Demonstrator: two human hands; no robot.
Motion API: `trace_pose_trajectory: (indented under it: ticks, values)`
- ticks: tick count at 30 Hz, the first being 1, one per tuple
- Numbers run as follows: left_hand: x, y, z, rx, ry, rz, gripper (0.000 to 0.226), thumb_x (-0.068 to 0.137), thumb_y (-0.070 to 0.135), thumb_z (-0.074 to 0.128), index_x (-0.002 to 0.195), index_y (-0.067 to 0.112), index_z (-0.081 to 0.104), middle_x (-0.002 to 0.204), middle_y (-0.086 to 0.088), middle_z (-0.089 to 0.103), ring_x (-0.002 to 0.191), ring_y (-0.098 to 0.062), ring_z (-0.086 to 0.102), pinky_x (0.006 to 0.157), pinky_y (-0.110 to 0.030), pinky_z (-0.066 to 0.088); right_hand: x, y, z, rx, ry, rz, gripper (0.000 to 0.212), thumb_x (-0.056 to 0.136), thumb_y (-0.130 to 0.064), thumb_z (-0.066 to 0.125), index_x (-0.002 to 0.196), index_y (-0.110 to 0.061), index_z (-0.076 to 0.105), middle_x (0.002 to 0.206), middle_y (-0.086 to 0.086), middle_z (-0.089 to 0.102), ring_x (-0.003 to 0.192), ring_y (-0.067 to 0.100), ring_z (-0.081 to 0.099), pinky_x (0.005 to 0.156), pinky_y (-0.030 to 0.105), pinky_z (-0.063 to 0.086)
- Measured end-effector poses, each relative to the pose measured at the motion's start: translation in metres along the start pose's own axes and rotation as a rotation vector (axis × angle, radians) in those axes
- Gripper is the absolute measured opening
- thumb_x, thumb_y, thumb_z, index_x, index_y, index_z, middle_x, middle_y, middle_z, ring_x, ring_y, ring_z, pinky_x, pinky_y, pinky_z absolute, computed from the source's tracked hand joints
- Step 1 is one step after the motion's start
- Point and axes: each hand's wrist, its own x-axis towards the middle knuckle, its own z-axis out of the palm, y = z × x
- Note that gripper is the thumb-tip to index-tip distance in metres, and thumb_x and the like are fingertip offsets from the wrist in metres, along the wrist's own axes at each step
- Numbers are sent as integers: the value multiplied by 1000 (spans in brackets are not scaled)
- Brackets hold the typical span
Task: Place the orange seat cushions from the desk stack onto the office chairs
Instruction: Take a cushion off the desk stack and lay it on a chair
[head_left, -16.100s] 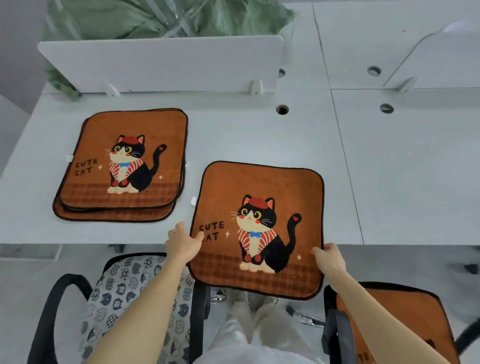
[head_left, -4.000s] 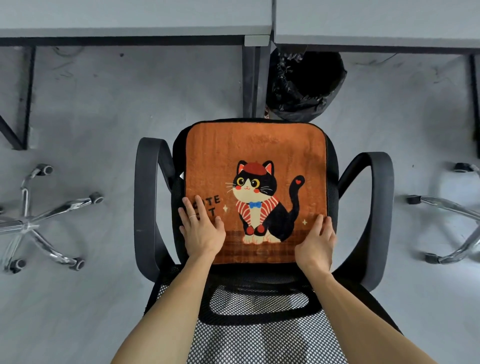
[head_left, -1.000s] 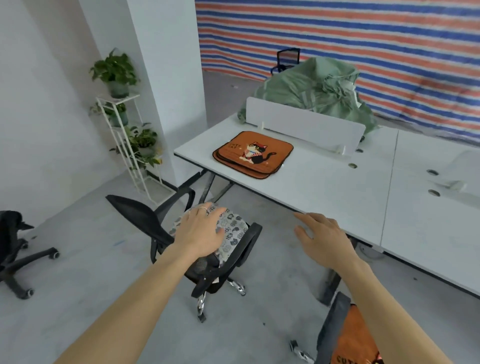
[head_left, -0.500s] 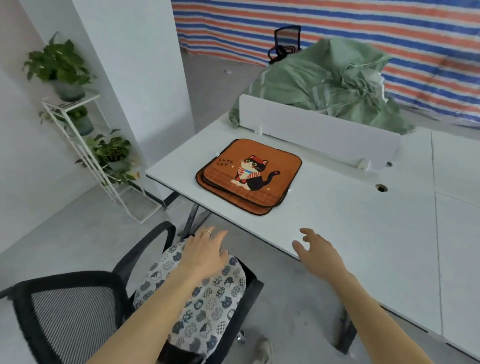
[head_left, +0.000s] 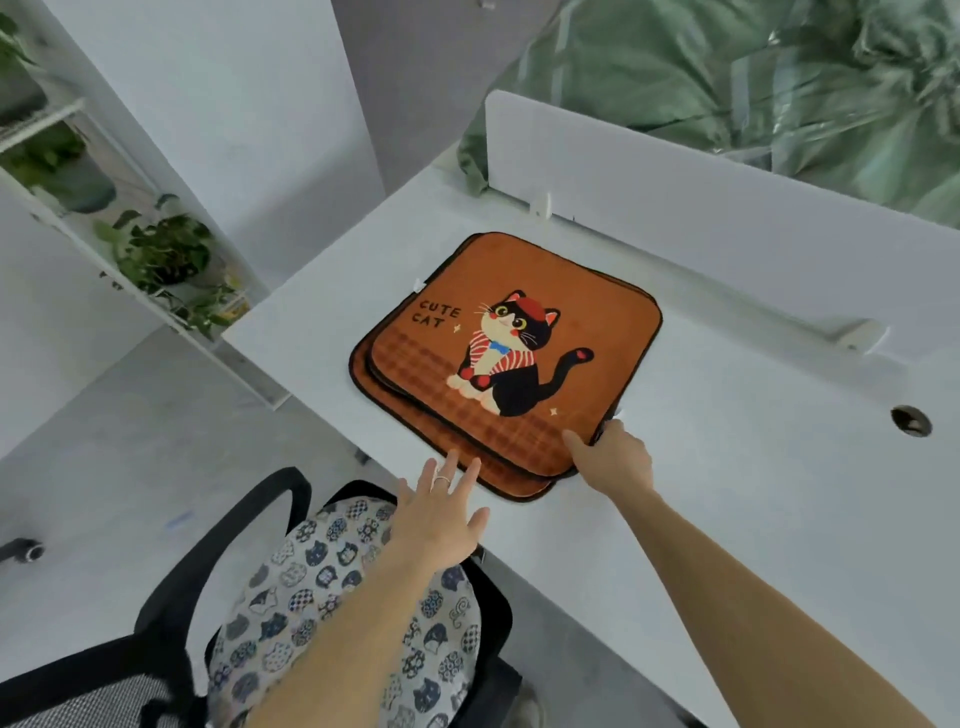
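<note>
A stack of orange seat cushions (head_left: 498, 358) with a black cat print lies on the white desk (head_left: 727, 467) near its left end. My right hand (head_left: 613, 457) pinches the near right corner of the top cushion, thumb on top and fingers under the edge. My left hand (head_left: 441, 514) hovers with fingers spread just short of the stack's near edge, holding nothing. Below it stands a black office chair (head_left: 228, 561) whose seat carries a white cat-patterned cover (head_left: 332, 587).
A white divider panel (head_left: 701, 218) runs along the desk behind the stack, with a green plastic-wrapped bundle (head_left: 753, 78) beyond it. A white plant rack (head_left: 130, 249) with potted plants stands to the left by a white pillar. A cable hole (head_left: 910, 420) sits at the desk's right.
I have come closer to the desk. My right hand reached forward and took the corner of the top cushion; my left hand moved from above the chair seat toward the stack.
</note>
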Motion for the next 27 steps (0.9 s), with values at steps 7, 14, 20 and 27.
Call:
trace_pose_trajectory:
  ticks: [7,14,20,27]
  values:
    - [14,-9,42,-34,-47,-47,80,94,73,18,147,42,-33,154,8,-43,146,-24,-33,120,-60,-4,26,3,20,-10,85,131,64,85,-64,65,128,-19,48,118,5,63,102,31,65,84,47,59]
    - [17,-14,36,-28,-73,-42,86,92,76,25,147,44,-32,154,11,-42,148,-21,-28,120,-58,0,25,-20,10,227,-3,72,37,92,-40,52,122,-19,52,111,6,64,102,34,62,87,45,57]
    - [3,-25,-33,-57,41,-48,52,102,46,37,152,33,36,165,-3,20,136,-24,46,117,-50,29,-14,-71,-31,683,35,87,55,95,-9,38,147,-23,27,125,6,51,98,32,58,65,37,61]
    - [-74,-79,-89,-728,252,-240,42,103,38,42,141,22,48,136,-11,57,116,-28,56,93,-35,41,-124,-63,-89,1179,132,114,69,93,14,31,134,-35,57,105,4,69,52,14,59,40,21,43]
